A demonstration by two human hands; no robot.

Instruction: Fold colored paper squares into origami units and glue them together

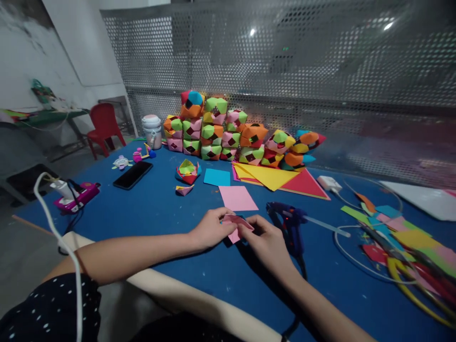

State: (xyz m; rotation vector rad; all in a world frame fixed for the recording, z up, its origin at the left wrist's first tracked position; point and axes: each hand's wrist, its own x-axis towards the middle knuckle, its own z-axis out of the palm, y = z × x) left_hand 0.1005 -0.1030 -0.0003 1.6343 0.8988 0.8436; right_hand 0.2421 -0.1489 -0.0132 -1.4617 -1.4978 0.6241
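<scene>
Between both hands, just above the blue table, is a small folded piece of pink origami paper. My left hand pinches its left side with thumb and fingers. At its right side, my right hand grips the paper the same way. Something dark blue shows beneath the folds; whether it belongs to the piece I cannot tell. A flat pink paper square lies just beyond my hands, with a blue square behind it. Right of my right hand lies a dark blue glue gun with a clear glue stick in its back.
Stacked folded-paper balls line the back by a perforated metal screen. Yellow and red sheets lie before them. A phone and purple power strip are left; paper scraps and yellow-handled scissors right. A white cable hangs left.
</scene>
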